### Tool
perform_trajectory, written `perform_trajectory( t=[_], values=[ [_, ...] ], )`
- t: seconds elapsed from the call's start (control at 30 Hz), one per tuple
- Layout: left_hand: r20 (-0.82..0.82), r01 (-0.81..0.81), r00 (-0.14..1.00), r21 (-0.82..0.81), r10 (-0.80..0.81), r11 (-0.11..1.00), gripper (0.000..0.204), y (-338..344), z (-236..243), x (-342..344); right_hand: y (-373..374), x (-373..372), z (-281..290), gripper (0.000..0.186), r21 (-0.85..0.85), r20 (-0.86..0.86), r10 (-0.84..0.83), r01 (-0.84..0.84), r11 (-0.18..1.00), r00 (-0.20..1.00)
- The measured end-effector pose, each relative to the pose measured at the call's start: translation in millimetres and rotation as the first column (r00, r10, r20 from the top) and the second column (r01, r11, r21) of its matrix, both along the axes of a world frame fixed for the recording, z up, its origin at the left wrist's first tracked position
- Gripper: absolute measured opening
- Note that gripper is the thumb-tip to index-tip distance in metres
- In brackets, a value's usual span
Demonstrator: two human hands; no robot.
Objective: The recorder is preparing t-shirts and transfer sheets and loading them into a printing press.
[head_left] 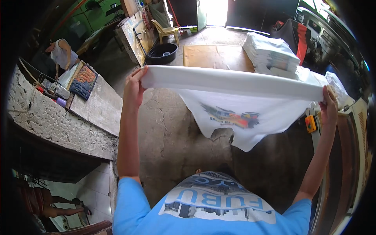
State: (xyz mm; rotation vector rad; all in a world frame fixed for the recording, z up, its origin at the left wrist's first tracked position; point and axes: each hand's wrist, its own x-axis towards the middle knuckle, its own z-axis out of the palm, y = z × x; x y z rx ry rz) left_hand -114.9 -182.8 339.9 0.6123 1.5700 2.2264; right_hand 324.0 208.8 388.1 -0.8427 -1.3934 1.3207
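Between my raised arms a white T-shirt (243, 109) is stretched out, one edge folded over into a long flat band and the rest hanging below with a small multicoloured print and a neck opening. My left hand (136, 80) is closed on the band's left end. My right hand (329, 98) grips the other end, with thumb and fingers pressed on the cloth.
A tan board (207, 55) bears stacked white shirts (266, 49) ahead. A black basin (160, 54), plastic chair (167, 30) and orange switch box (310, 123) stand around. At left a co-worker (62, 55) stands behind a concrete counter (58, 121); another person's legs (70, 205) show below.
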Motion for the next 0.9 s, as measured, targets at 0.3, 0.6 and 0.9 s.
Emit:
perform_trajectory(
  t=[0.3, 0.6, 0.9],
  values=[
    [-0.025, -0.019, 0.999, 0.077, 0.021, 0.997, 0.016, -6.3, 19.3, -12.1, 38.6, -19.7, 20.9, 0.016, 0.124, -0.027, 0.107, -0.102, 0.987, 0.994],
    [0.033, -0.009, 0.999, -0.148, 0.014, 0.989, 0.012, 172.2, -31.2, -195.5, 234.6, -241.0, -21.8, 0.025, -0.032, 0.052, 0.402, -0.401, 0.916, 0.914],
    [-0.115, -0.180, 0.962, 0.409, 0.246, 0.894, 0.016, 251.5, 39.9, -212.6, 283.1, -306.9, 8.0, 0.015, 0.259, -0.304, 0.301, -0.225, 0.939, 0.904]
  ],
)
